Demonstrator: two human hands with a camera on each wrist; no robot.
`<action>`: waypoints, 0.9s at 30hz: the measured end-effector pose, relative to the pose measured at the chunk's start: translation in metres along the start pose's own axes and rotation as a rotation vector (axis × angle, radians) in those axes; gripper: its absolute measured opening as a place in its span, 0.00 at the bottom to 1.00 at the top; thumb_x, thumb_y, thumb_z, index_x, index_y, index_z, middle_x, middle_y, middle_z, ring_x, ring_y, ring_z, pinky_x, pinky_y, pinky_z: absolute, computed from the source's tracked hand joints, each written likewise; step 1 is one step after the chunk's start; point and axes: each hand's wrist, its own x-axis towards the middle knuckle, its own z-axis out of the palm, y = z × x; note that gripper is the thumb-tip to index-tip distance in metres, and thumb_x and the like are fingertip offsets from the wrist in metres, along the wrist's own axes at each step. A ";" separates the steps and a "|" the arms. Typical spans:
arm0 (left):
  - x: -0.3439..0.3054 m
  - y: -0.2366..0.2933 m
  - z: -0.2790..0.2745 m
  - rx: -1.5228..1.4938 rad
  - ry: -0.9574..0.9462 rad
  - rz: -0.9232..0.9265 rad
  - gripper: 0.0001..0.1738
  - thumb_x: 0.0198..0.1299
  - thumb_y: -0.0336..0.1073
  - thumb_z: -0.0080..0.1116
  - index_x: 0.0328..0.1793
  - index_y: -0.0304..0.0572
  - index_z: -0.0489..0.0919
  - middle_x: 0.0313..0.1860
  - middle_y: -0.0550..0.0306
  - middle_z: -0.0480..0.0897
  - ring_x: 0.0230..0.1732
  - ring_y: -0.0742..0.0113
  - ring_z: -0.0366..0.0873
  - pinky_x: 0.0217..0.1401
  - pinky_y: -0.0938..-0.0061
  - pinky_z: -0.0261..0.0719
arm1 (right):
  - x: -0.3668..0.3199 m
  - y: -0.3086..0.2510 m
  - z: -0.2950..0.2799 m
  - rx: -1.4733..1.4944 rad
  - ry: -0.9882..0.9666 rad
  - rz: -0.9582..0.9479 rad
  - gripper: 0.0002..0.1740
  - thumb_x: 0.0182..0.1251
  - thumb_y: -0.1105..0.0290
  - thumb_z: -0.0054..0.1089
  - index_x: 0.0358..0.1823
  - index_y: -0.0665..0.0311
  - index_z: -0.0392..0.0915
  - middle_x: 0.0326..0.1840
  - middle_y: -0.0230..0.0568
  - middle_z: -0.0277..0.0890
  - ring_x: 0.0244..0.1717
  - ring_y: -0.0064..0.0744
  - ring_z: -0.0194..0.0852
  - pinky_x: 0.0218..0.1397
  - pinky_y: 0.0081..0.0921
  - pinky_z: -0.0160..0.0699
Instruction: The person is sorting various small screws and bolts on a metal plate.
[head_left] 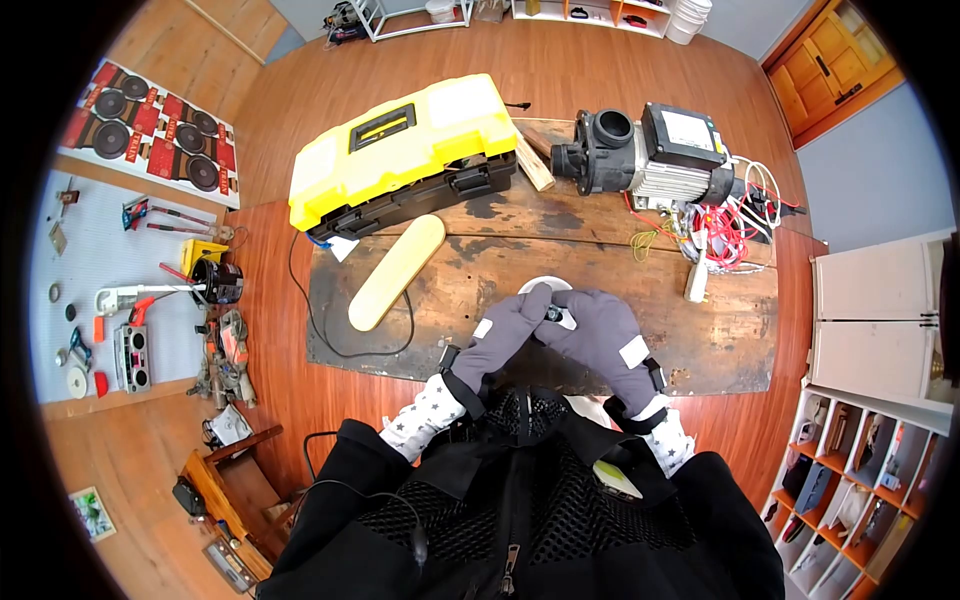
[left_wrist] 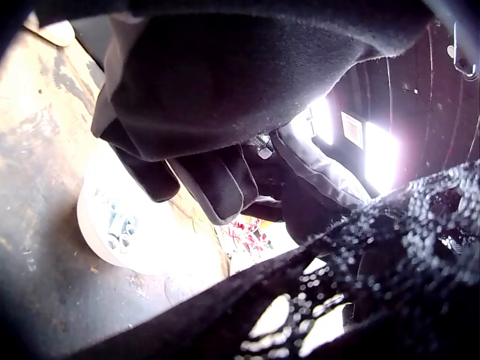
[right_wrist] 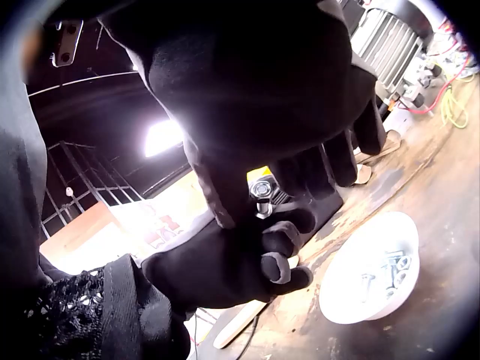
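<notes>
Both gloved hands meet over the near middle of the table. Between their fingertips is a small metal bolt (right_wrist: 262, 189), its hexagonal end showing in the right wrist view. The left hand (head_left: 510, 328) (right_wrist: 217, 262) pinches it with curled fingers; the right hand (head_left: 602, 335) (right_wrist: 255, 82) grips it from the other side, its thumb against it. In the left wrist view the bolt (left_wrist: 265, 151) is partly hidden by the gloves. Just beyond the hands stands a white bowl (head_left: 545, 284) (right_wrist: 330, 292) with several bolts (right_wrist: 394, 270) inside.
A yellow and black toolbox (head_left: 440, 130) stands at the back left, a pale rounded board (head_left: 397, 272) before it. Wood pieces (head_left: 534, 165) lie beside the toolbox. A pump with a motor (head_left: 665, 180) and tangled wires (head_left: 720, 235) are at the back right. A black cable (head_left: 345, 354) crosses the left side.
</notes>
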 end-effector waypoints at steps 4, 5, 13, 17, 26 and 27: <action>-0.003 0.012 -0.004 -0.065 -0.104 -0.119 0.35 0.71 0.64 0.55 0.53 0.32 0.85 0.43 0.57 0.87 0.44 0.71 0.81 0.51 0.77 0.79 | -0.002 0.012 0.012 0.013 -0.045 0.017 0.19 0.61 0.56 0.68 0.49 0.57 0.85 0.50 0.47 0.85 0.50 0.51 0.84 0.53 0.42 0.82; -0.002 0.010 -0.004 -0.065 -0.103 -0.119 0.35 0.71 0.64 0.55 0.53 0.32 0.85 0.43 0.57 0.87 0.44 0.71 0.81 0.51 0.77 0.79 | 0.000 0.009 0.010 0.070 0.044 -0.055 0.19 0.60 0.55 0.69 0.48 0.57 0.86 0.51 0.47 0.85 0.51 0.50 0.83 0.53 0.42 0.82; -0.001 0.006 -0.002 0.029 -0.021 -0.032 0.36 0.71 0.64 0.55 0.50 0.31 0.85 0.40 0.55 0.87 0.43 0.71 0.82 0.50 0.76 0.79 | -0.002 -0.002 0.006 -0.071 -0.037 0.014 0.21 0.59 0.60 0.68 0.53 0.56 0.83 0.53 0.45 0.84 0.52 0.49 0.83 0.56 0.41 0.81; 0.004 -0.003 -0.001 0.067 0.000 -0.035 0.36 0.71 0.64 0.54 0.50 0.31 0.86 0.41 0.54 0.87 0.44 0.70 0.82 0.51 0.74 0.79 | -0.001 0.007 0.014 -0.142 0.171 -0.214 0.22 0.58 0.55 0.70 0.50 0.59 0.83 0.50 0.44 0.84 0.52 0.49 0.83 0.57 0.42 0.79; -0.008 0.017 0.004 0.138 0.063 0.024 0.38 0.70 0.67 0.48 0.49 0.36 0.87 0.39 0.43 0.88 0.43 0.53 0.86 0.52 0.66 0.80 | -0.009 0.008 0.027 -0.194 0.099 -0.031 0.15 0.63 0.53 0.66 0.38 0.58 0.84 0.33 0.44 0.84 0.34 0.50 0.84 0.37 0.46 0.80; -0.009 0.017 0.005 0.157 0.071 0.061 0.36 0.70 0.65 0.51 0.47 0.34 0.87 0.37 0.44 0.87 0.40 0.58 0.84 0.50 0.68 0.80 | -0.010 0.009 0.028 -0.194 0.098 -0.032 0.15 0.63 0.53 0.66 0.38 0.58 0.84 0.33 0.44 0.84 0.34 0.50 0.84 0.37 0.46 0.80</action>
